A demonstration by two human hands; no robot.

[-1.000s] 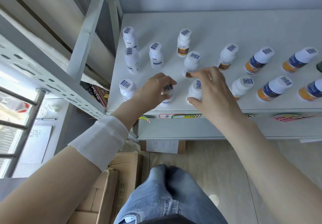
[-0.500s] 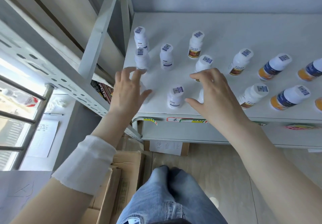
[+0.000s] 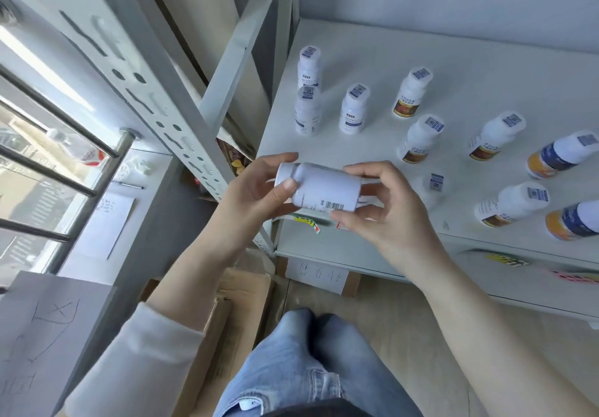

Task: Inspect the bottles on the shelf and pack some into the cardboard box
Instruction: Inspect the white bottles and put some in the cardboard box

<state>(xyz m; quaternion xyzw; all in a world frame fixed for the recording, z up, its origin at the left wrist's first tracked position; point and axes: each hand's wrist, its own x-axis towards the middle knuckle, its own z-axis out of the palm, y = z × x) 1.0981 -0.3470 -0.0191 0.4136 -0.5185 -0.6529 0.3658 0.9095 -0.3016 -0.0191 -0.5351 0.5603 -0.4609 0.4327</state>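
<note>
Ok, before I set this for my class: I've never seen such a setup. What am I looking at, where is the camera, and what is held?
There is no machine: a person works with bare hands. The camera sits on their head and looks down, so you see their own jeans at the bottom. The left hand and right hand hold one white bottle sideways between them, fingers curled round its ends. Ahead is a white shelf with more bottles standing upright, some with orange-and-blue labels. A cardboard box sits on the floor beside their legs.

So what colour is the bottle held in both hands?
The bottle is white with a black barcode; head view.
</note>
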